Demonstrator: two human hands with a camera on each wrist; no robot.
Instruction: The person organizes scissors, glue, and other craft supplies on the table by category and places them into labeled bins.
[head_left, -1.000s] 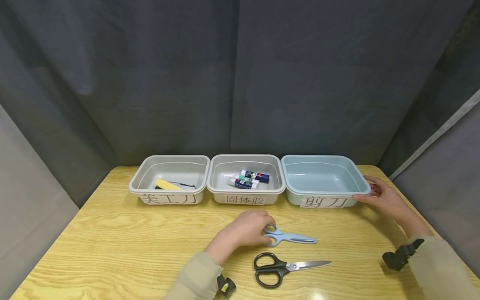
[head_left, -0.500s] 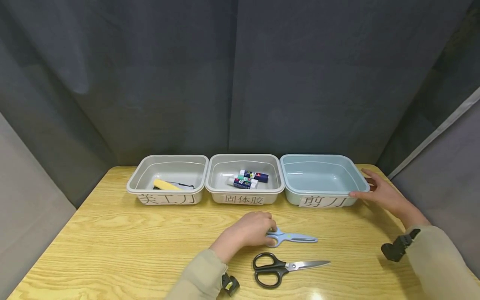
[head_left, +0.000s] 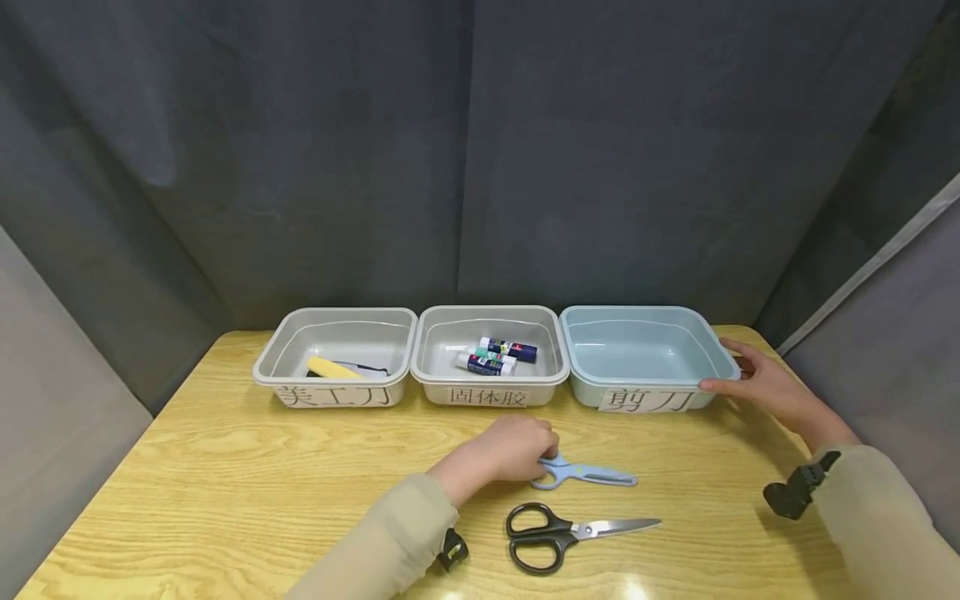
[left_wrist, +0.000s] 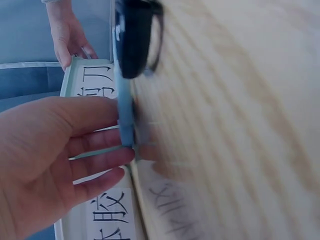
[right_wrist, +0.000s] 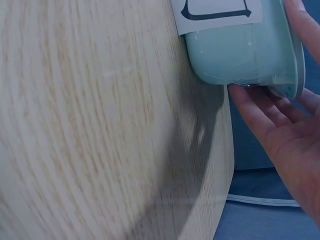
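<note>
My left hand (head_left: 510,450) is low over the table, gripping the handle end of the light blue scissors (head_left: 596,475), whose blades point right. In the left wrist view the thumb and fingers pinch the blue handle (left_wrist: 125,107) edge-on. Black-handled scissors (head_left: 573,531) lie nearer the front, also pointing right. At the right end of the light blue bin (head_left: 637,385), my right hand (head_left: 772,396) holds the corner. Its thumb is at the front rim, while the fingers reach along the side wall, as the right wrist view shows. No objects show inside this bin.
Left of the blue bin stand two grey bins in the same row. The middle grey bin (head_left: 491,383) contains several glue sticks (head_left: 510,350); the left grey bin (head_left: 281,354) has a yellow-handled cutter (head_left: 330,369) and another cutter. Dark curtains (head_left: 337,150) hang behind the table.
The left hand has shifted slightly right and its fingers have closed over the blue scissors' handles, which are now partly covered. The right hand stays at the blue bin's corner.
</note>
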